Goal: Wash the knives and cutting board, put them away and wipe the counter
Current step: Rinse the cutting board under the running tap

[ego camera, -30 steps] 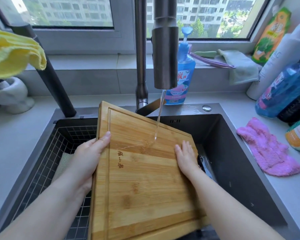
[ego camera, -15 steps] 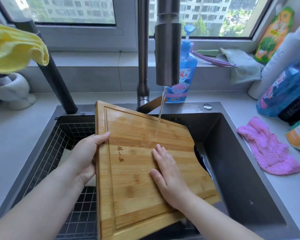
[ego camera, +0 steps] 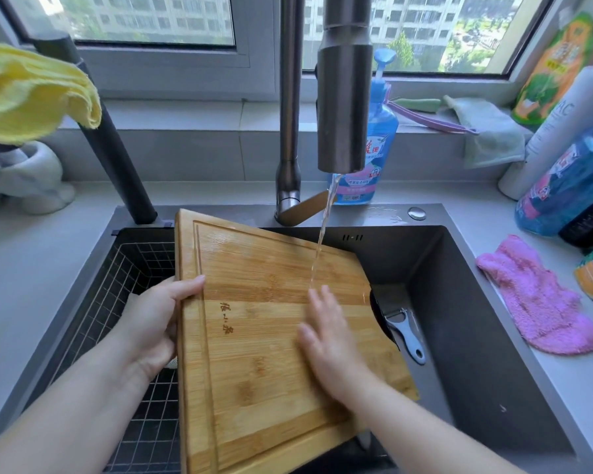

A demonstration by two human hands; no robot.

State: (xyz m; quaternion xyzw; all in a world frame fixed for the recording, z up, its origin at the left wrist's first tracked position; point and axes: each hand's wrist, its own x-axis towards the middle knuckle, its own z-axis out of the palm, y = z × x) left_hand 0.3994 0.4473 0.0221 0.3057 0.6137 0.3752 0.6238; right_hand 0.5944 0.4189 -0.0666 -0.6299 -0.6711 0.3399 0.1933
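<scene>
A bamboo cutting board (ego camera: 254, 354) leans tilted over the dark sink (ego camera: 459, 302) under a thin stream from the faucet (ego camera: 344, 107). My left hand (ego camera: 154, 319) grips the board's left edge, thumb on top. Flat on the wet face lies my right hand (ego camera: 329, 336), fingers straight, just below where the water lands. A peeler with a grey handle (ego camera: 406, 333) rests in the sink to the right of the board, beside a dark utensil partly hidden by it. No knife blade is plainly visible.
A wire rack (ego camera: 117, 302) fills the sink's left side. A pink cloth (ego camera: 541, 302) lies on the right counter near blue bottles (ego camera: 572, 186). Blue dish soap (ego camera: 374, 138) stands behind the faucet. A yellow cloth (ego camera: 31, 90) hangs at upper left.
My right hand slid from the board's right edge onto its face and up toward the water stream. The board swung slightly, and the peeler in the sink came into sight.
</scene>
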